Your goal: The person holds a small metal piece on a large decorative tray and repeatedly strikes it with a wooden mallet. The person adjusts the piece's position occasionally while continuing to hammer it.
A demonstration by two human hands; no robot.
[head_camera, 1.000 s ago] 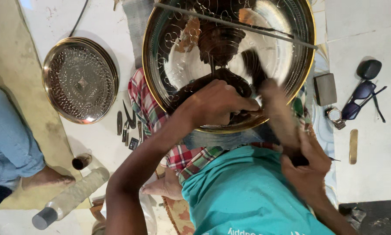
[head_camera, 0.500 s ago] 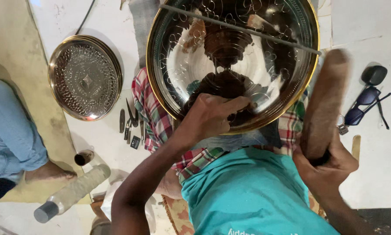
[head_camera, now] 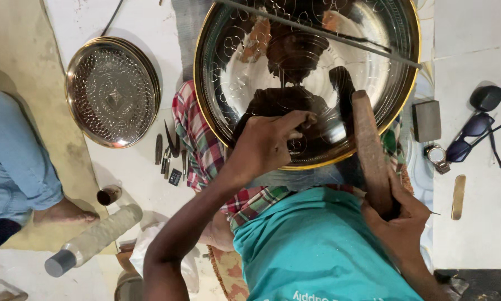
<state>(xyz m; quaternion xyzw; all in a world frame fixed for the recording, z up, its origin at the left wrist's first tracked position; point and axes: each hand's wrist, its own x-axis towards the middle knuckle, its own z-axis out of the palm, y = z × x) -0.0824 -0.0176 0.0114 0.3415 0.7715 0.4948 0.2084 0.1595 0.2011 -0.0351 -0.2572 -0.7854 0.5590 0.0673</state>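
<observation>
White floor (head_camera: pixel 139 167) | left hand (head_camera: pixel 270 142) pinching tool on metal tray (head_camera: pixel 306 78) | right hand (head_camera: pixel 398 223) gripping wooden mallet (head_camera: pixel 370 150)

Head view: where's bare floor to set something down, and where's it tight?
Free: pale floor between the small engraved tray and the big shiny tray's upper left; also right of the sunglasses and below the tan strip. Crowded: small tools beside the checked cloth; the bottle lower left; left hand and right hand at the big tray.
</observation>
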